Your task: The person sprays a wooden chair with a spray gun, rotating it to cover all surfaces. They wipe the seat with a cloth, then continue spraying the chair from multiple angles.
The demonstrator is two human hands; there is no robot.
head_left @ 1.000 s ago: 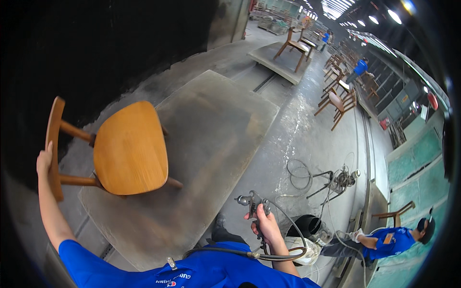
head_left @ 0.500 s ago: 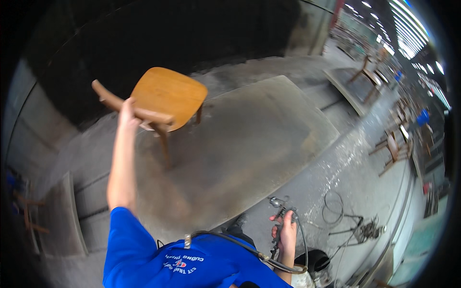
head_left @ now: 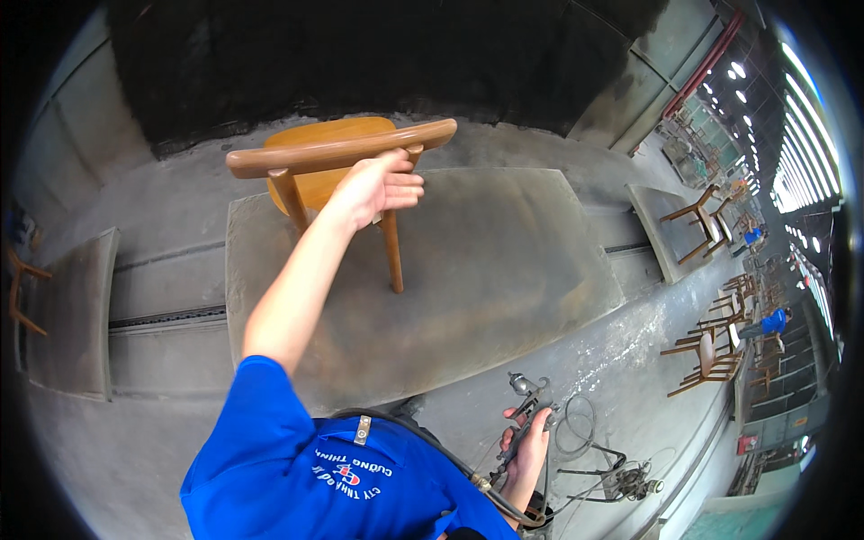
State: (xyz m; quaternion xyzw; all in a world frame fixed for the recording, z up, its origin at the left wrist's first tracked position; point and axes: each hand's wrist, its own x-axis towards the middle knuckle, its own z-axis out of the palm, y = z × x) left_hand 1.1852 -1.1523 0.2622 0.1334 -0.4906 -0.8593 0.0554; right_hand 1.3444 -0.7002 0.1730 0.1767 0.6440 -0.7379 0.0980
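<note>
A wooden chair (head_left: 346,153) with a yellowish-brown seat and a curved brown backrest stands at the far left part of a large grey slab. Its backrest faces me. Just below the backrest is my left hand (head_left: 378,191), fingers stretched out and slightly blurred; whether it touches the wood I cannot tell. Low on the right, my right hand (head_left: 533,443) is wrapped round a spray gun (head_left: 525,389) with a metal cup at its top, tilted up and left. A dark hose (head_left: 450,461) runs across my blue shirt toward that hand.
The grey slab (head_left: 468,270) fills the middle, with a dark wall (head_left: 342,63) behind. Track slots and other slabs lie left and right. Pump-like equipment (head_left: 634,481) with coiled hoses is at lower right. Farther right, several chairs (head_left: 706,360) stand near a person in blue (head_left: 772,324).
The chair has turned, so its backrest, earlier at the seat's left, now faces me. My left hand has let go of the backrest and moved right. The right hand keeps the spray gun.
</note>
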